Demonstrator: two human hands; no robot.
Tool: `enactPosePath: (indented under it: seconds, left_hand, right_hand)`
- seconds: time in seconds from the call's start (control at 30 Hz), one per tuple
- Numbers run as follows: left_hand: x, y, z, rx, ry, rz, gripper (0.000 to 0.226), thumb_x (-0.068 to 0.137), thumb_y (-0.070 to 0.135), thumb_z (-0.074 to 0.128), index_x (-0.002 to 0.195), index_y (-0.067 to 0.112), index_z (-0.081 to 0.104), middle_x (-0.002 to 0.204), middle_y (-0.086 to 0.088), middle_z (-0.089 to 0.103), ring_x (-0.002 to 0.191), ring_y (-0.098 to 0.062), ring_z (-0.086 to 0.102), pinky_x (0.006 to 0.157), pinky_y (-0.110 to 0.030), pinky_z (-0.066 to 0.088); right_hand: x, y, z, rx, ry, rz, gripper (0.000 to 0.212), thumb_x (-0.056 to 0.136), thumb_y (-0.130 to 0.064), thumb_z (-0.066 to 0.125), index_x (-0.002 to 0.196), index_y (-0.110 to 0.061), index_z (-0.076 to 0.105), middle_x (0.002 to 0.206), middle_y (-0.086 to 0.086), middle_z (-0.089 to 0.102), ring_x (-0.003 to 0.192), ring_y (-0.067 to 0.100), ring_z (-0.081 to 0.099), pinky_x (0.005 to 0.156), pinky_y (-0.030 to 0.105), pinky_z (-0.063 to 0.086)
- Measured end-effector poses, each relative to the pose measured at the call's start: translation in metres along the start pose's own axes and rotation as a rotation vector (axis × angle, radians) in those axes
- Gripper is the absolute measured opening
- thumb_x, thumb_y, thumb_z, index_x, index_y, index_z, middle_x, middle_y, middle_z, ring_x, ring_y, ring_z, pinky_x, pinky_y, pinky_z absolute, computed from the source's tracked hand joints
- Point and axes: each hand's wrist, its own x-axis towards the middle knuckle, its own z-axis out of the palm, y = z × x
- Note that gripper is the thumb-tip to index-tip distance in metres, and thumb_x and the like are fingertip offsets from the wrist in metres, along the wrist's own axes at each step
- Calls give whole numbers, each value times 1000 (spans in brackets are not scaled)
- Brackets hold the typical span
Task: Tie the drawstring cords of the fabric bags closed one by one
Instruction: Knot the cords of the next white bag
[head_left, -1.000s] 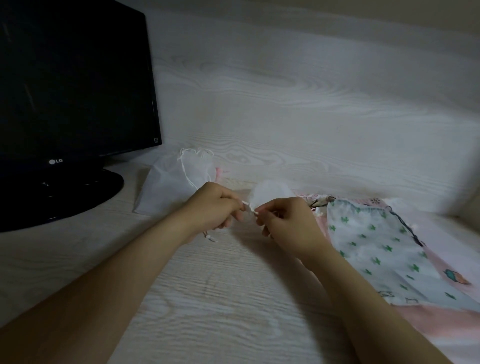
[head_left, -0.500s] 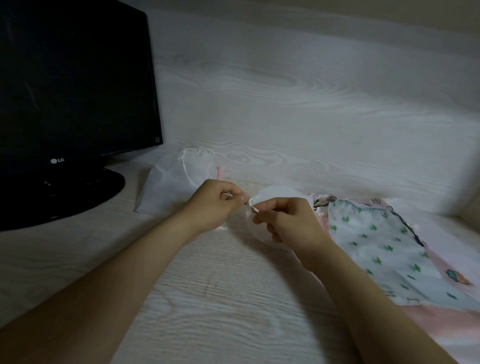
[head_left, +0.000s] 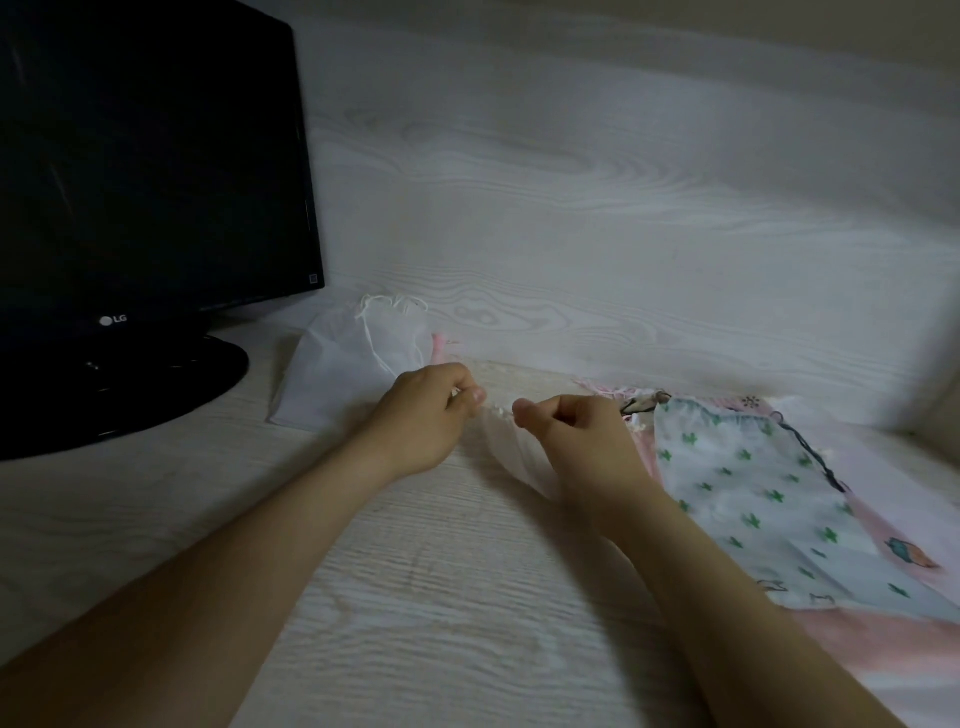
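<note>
1. At frame centre, the left grip (head_left: 426, 421) and the right grip (head_left: 576, 441) each pinch the drawstring cord (head_left: 500, 412) of the sheer white bag (head_left: 511, 457), which lies on the desk (head_left: 415, 597).
2. Risk: the thin cord may slip from either pinch, leaving the knot loose.
3. Uneven pulling could drag the light bag onto the cactus-print bag (head_left: 753, 493).

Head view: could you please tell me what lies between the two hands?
In the head view, the gathered neck of a small white sheer fabric bag lies between left hand and right hand.
</note>
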Motion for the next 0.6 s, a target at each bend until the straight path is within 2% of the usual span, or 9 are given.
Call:
enactPosePath:
  seconds: [0.07,0.1,0.13,0.2,0.27,0.33,0.47,0.53,0.6]
  left_hand:
    - [0,-1,1,118,-13,11,37,109,29,52,78,11,58,123,-17,73,119,-23,60,70,-31,39]
    - [0,-2,1,162,-15,5,40,109,29,49,74,12,53,122,-18,71,109,-26,63,70,-34,39]
    - [0,-2,0,198,-16,-8,42,110,29,46,70,15,49,106,-16,72,96,-29,63,70,-36,39]
    - [1,-2,-1,197,-19,-44,44,109,27,44,66,14,42,72,-3,58,78,-27,56,67,-37,36]
    - [3,1,-3,93,-39,-92,44,107,22,46,66,9,39,62,-1,52,67,-10,43,64,-36,32]
    - [2,6,-4,-121,-76,-149,40,106,22,48,68,9,44,57,-4,56,68,2,27,62,-32,32]
    - [1,14,-2,-498,-98,-263,46,105,24,54,61,14,59,69,-9,60,69,-20,54,68,-35,48]
    - [0,17,-1,-635,-61,-296,49,103,20,59,54,19,63,76,-11,63,74,-21,58,70,-34,51]
    - [0,20,-3,-749,-13,-330,43,100,16,64,57,14,67,83,-15,65,76,-21,61,70,-32,53]
  right_hand:
    - [0,3,0,-86,13,-23,35,93,-33,74,73,-5,73,60,-2,64,55,3,55,58,17,44]
    - [1,4,0,-130,21,-25,35,93,-36,74,72,-7,74,58,-6,63,54,4,55,60,21,44]
    - [1,5,-1,-162,28,-18,34,92,-37,74,72,-10,74,56,-10,62,54,4,55,60,24,44]
    - [1,4,-2,-210,29,-4,32,91,-37,75,72,-13,75,54,-12,61,54,3,55,59,25,41]
    - [0,3,-2,-257,29,-14,29,91,-37,75,72,-14,75,57,-11,64,57,4,57,59,24,40]
    - [-1,2,-3,-261,27,-21,28,90,-36,75,72,-15,76,59,-10,66,58,4,58,59,23,40]
    - [-3,0,-3,-224,-36,-21,28,90,-34,76,71,-13,75,50,-15,60,48,-3,52,53,17,39]
    - [-5,-2,-3,-197,-80,-19,27,91,-31,75,72,-12,76,49,-15,59,46,-3,51,51,15,38]
    - [-6,-4,-4,-161,-108,-17,26,91,-28,75,74,-9,77,51,-11,60,46,1,51,50,15,39]
